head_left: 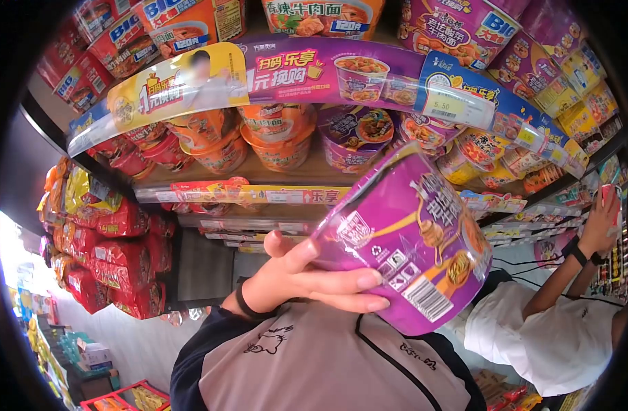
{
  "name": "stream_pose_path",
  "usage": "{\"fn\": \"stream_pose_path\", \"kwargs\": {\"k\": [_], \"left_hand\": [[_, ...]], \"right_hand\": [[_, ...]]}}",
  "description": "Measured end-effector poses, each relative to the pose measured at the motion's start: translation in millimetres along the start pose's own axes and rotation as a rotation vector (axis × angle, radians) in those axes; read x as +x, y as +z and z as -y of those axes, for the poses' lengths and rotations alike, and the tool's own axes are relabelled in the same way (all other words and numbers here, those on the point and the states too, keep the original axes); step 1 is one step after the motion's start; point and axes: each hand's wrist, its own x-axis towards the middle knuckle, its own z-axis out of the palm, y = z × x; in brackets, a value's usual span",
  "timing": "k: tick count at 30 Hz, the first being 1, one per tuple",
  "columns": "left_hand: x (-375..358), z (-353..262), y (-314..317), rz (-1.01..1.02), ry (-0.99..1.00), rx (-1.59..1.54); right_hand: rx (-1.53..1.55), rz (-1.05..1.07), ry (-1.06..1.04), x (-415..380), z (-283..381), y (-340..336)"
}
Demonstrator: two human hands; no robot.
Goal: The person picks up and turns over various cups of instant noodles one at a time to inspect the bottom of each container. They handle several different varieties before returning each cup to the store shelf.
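Note:
A large purple noodle cup point(416, 253) is tilted in front of my chest, its barcode and printed side facing the camera. My left hand point(307, 274) comes in from the left, a black band round its wrist, and grips the cup's lower left side with fingers lying across it. My right hand does not show. Behind the cup, on the shelf, stand another purple cup point(357, 140) and stacked orange cups point(276, 140).
A curved promotional strip point(293, 72) fronts the shelf. Red noodle packs point(115, 253) hang at the left. At the right, another person in a white shirt point(547, 329) reaches toward a rack with a raised hand point(601, 226).

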Motion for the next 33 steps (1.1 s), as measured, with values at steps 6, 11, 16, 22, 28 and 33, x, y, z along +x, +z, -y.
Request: {"fn": "stream_pose_path", "kwargs": {"k": [6,11,16,22,28,33], "left_hand": [[-5,-4,8,-0.076,-0.094,-0.031],[-8,14,2,0.106,-0.316,-0.253],[2,32,-4,0.481,-0.456,-0.584],[-17,44,-8,0.794,-0.828,-1.027],[-5,57,24,0.546,-0.836,-0.784],[11,67,52,0.550,-0.722,-0.523]], "right_hand": [[0.087,0.024,0.016,-3,-3,-4],[0.170,0.038,0.043,0,-3,-5],[0.320,0.049,0.079,11,-10,-12],[0.226,0.185,-0.007,31,-15,-1],[-0.091,0.258,0.043,56,-37,-5],[-0.018,0.225,-0.030,88,-30,10]]}}
